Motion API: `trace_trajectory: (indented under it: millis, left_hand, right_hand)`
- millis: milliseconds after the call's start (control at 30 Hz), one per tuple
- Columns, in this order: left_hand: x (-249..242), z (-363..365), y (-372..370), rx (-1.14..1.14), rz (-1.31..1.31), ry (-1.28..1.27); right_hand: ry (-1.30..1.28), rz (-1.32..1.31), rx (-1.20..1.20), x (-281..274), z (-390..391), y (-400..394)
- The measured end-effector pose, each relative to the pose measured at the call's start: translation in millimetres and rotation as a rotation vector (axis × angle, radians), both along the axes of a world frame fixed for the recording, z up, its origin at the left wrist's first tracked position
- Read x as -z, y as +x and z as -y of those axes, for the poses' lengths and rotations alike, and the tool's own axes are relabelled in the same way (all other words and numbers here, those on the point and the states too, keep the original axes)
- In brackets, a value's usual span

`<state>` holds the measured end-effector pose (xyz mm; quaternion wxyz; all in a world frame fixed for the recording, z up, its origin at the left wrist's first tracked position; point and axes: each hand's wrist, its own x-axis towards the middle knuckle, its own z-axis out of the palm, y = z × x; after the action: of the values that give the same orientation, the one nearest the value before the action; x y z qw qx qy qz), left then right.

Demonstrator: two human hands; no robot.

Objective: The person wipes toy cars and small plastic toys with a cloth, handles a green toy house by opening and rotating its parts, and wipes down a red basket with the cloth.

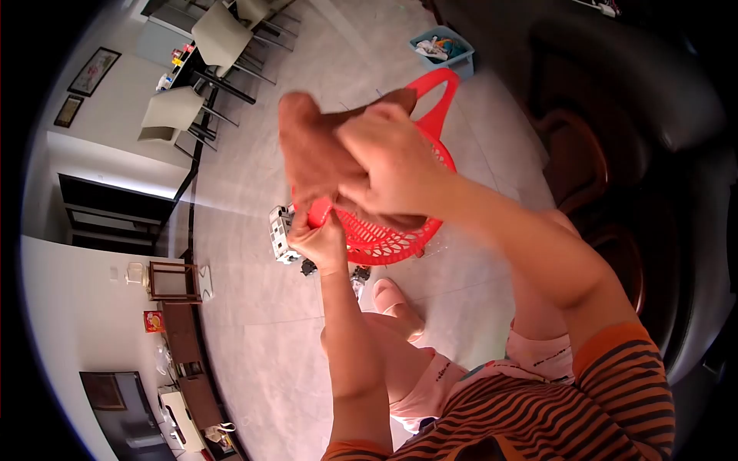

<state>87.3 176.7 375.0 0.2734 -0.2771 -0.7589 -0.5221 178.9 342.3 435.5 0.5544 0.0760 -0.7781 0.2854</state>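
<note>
A red plastic laundry basket (384, 253) with slotted sides hangs over the floor in front of my legs, one of its loop handles standing up at the far side. My left hand (321, 244) is closed around the near-left handle of the basket. A brown piece of clothing (319, 150), blurred by motion, is bunched up above the basket and covers much of its opening. My right hand (392, 157) is a fist gripping this brown cloth, right above the basket.
Behind the basket on the floor are a white-and-black boxy object (281, 234) and small dark items (360, 273). A blue bin (444, 55) of cloths stands farther off. Pale chairs (219, 38) line the far left; a dark leather seat (630, 100) is at right.
</note>
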Motion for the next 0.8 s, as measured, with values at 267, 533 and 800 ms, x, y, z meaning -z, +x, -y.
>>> trace_trajectory:
  millis: [267,533,800]
  left_hand:
    - [-7.4,16.3,3.3,-0.081,-0.043,-0.015]
    - [-3.0,29.2,5.6,-0.044,0.063,0.028]
    - [2.3,21.2,4.4,-0.072,0.007,-0.078]
  right_hand:
    - [-0.495,0.14,-0.081,26.7,-91.9,-21.3]
    - [-0.409,0.247,-0.043,16.9,-76.8,5.1]
    - [-0.285,0.224,-0.135,14.3,-33.7,-2.1]
